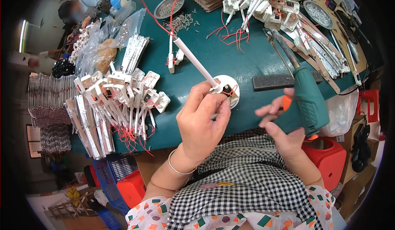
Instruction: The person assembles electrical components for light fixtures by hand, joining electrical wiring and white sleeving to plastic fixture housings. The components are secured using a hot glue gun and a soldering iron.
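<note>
My left hand [204, 119] is closed, its fingertips pinching a white round lamp base [233, 102] close to the table's front edge. On the base sits a small black part with red wire looped round it. A white tube [196, 63] rises from it, tilted up to the left, with two red wires trailing from its far end. My right hand [288, 135] is wrapped about the handle of a green soldering gun [308, 102], its fingers curled near the orange trigger. The gun's metal barrel and thin side tube point away from me. Its tip is clear of the base.
On the green table [218, 28], white tube assemblies [127, 94] are heaped left, with another heap [267, 7] at the back right. A dish of screws [169, 7] stands at the back. A dark grey bar [265, 82] lies right of the base. A person [84, 9] sits far left.
</note>
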The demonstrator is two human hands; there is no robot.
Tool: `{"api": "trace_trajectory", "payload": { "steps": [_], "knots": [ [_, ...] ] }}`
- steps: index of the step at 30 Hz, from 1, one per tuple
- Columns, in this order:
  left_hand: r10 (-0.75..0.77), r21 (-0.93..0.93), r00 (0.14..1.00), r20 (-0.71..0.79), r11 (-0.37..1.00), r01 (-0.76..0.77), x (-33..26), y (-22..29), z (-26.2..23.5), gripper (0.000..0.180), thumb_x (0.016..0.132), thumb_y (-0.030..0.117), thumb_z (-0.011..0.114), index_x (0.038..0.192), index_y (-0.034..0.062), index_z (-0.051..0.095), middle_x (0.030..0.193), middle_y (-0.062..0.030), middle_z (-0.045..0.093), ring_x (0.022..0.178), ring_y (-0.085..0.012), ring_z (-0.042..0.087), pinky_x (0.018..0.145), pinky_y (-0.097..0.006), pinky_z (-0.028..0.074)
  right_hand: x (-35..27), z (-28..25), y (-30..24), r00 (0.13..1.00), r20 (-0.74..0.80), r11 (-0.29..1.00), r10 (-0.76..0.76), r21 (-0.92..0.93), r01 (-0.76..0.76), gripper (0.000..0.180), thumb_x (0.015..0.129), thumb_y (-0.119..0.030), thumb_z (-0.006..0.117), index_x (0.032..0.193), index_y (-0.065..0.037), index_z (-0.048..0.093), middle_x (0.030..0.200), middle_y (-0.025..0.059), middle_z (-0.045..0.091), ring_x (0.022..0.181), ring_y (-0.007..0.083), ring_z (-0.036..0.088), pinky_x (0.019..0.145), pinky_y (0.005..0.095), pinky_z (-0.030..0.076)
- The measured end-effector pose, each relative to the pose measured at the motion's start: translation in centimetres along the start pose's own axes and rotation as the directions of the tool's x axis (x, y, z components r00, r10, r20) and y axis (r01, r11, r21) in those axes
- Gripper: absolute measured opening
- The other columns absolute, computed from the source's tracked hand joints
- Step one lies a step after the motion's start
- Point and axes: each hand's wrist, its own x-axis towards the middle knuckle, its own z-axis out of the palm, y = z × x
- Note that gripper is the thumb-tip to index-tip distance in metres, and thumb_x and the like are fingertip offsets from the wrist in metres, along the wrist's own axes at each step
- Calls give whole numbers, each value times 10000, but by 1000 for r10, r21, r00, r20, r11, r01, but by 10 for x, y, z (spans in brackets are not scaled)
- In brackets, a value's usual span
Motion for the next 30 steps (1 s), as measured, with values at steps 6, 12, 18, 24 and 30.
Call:
{"api": "trace_trajectory", "payload": {
  "steps": [6,12,18,24,30],
  "knots": [
    [-75,-75,997,33,994,77,2,0,-1,98,742,-36,692,825,6,660,1088,-167,615,900,-235,653,750,-309,531,28,31,21,982,97,983,-160,-77,167,547,835,101,536,1322,-18,317,1097,88,426,1158,286,565,800,279,526],
    [-96,-133,992,79,985,106,2,-4,-7,81,767,5,698,840,10,664,1131,-171,594,978,-244,621,826,-332,503,28,35,25,981,93,980,-168,-95,177,401,848,93,530,1220,3,411,1137,94,447,1175,282,561,806,291,531],
    [-63,-52,998,2,997,63,-2,-9,2,91,766,16,687,839,13,633,1076,-175,593,938,-249,622,763,-335,523,31,30,25,973,163,977,-165,-111,184,526,849,78,527,1319,-46,328,1136,88,461,1192,281,540,839,297,509],
    [67,-2,996,-67,998,-67,-5,-12,9,100,758,-3,676,828,3,604,1079,-196,590,866,-236,637,687,-314,543,23,19,15,984,137,989,-117,-73,128,494,872,-9,573,1323,-47,375,1149,97,509,1144,251,571,822,301,513],
    [125,8,987,-101,992,-125,-5,-14,13,153,691,-67,681,793,-8,583,1066,-188,614,780,-240,667,586,-283,572,-5,0,-9,997,-77,998,19,65,-14,698,809,-127,696,1371,23,310,1015,150,556,789,230,660,640,284,555]
  ]
}}
